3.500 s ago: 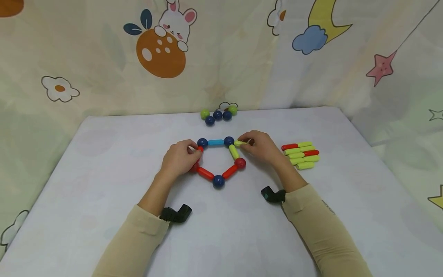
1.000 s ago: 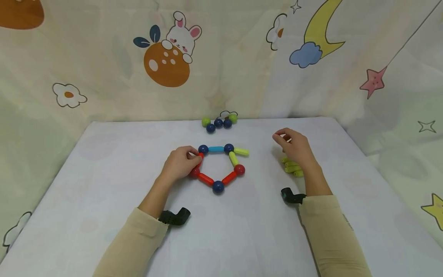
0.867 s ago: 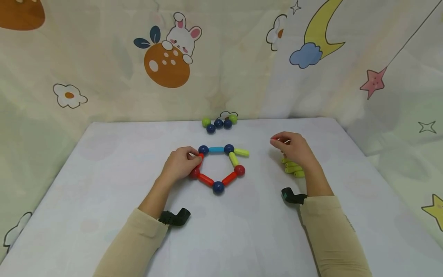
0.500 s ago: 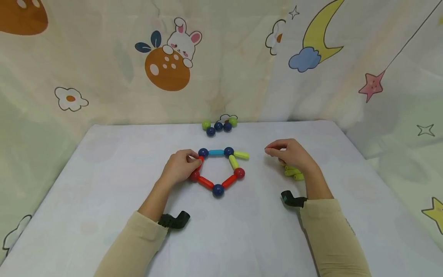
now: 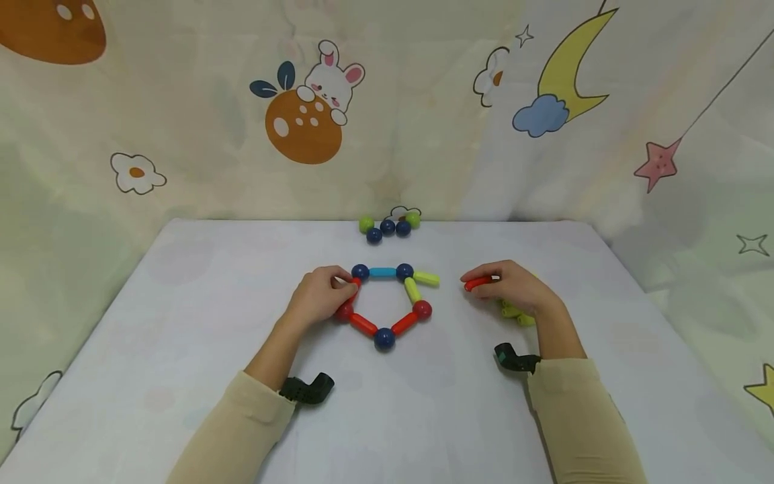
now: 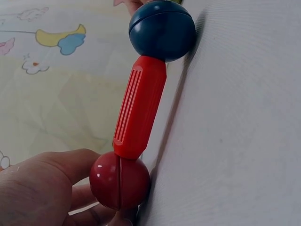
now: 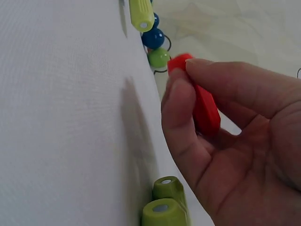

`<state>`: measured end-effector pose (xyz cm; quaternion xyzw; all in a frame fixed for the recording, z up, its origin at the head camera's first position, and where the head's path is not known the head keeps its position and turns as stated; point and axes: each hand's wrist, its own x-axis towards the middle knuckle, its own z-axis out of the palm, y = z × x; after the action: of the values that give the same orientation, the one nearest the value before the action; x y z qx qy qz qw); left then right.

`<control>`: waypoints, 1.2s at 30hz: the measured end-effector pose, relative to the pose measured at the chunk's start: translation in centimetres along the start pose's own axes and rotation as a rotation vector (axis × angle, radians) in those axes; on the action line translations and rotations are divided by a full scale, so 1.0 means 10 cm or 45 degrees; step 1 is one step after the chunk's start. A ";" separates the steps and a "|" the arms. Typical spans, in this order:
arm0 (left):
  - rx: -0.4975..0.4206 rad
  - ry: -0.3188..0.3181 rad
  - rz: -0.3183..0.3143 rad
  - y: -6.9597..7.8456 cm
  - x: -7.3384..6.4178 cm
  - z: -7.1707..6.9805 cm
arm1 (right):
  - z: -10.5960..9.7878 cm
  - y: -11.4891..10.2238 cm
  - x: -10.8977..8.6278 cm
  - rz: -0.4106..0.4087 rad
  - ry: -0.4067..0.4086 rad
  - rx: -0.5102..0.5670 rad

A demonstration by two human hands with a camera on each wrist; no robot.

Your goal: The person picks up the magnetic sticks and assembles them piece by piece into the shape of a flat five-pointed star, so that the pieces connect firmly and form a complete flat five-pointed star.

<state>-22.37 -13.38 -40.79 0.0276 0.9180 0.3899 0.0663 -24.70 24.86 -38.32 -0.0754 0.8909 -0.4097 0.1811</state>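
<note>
A five-sided ring of magnetic rods and balls lies flat on the white table. My left hand [image 5: 319, 294] pinches its left side, at the red rod just above the red ball [image 6: 120, 181]. A red rod [image 6: 140, 108] runs from that ball to the front blue ball [image 5: 384, 339]. A blue rod [image 5: 382, 272] forms the back side, and a green rod [image 5: 426, 278] sticks out rightward from the back right blue ball [image 5: 404, 271]. My right hand [image 5: 514, 286] holds a loose red rod [image 7: 206, 110] between thumb and fingers, right of the ring, raised over the table.
Several green rods [image 5: 512, 310] lie partly hidden beneath and behind my right hand. At the table's far edge sits a cluster of blue balls [image 5: 388, 227] and green balls [image 5: 366, 224]. A patterned cloth [image 5: 423, 134] hangs behind the table.
My right hand has let go of the outward green rod, gone right to the rod pile and come partway back with a red rod. My left hand stays at the ring.
</note>
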 end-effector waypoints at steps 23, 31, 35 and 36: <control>-0.028 -0.027 0.016 0.00 0.03 -0.02 | 0.14 0.02 0.09 0.007 -0.093 0.127; -0.032 -0.027 0.016 0.01 0.01 -0.04 | 0.22 0.01 0.17 0.001 -0.219 0.231; -0.034 -0.029 0.014 0.00 0.02 -0.04 | 0.25 0.02 0.20 0.012 -0.252 0.286; -0.034 -0.030 0.013 -0.01 0.02 -0.03 | 0.27 0.02 0.21 0.010 -0.252 0.296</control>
<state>-22.61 -13.68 -40.66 0.0361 0.9118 0.4021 0.0752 -25.62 22.50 -40.59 -0.0903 0.8156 -0.4998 0.2770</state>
